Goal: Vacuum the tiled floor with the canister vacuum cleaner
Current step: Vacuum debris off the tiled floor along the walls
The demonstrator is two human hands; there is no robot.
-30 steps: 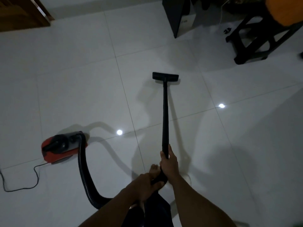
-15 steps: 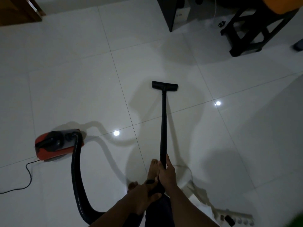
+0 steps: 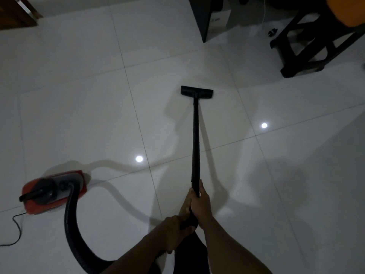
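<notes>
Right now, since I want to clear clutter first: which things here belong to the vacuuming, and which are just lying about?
In use: red canister vacuum, black hose, power cord, wand held by left hand and right hand, floor nozzle, tiled floor.
Lying about: dark wooden stool, black cabinet, small black object by the stool.

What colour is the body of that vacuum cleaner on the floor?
Red, with a black top and handle, on the canister; seen in the head view.
</notes>
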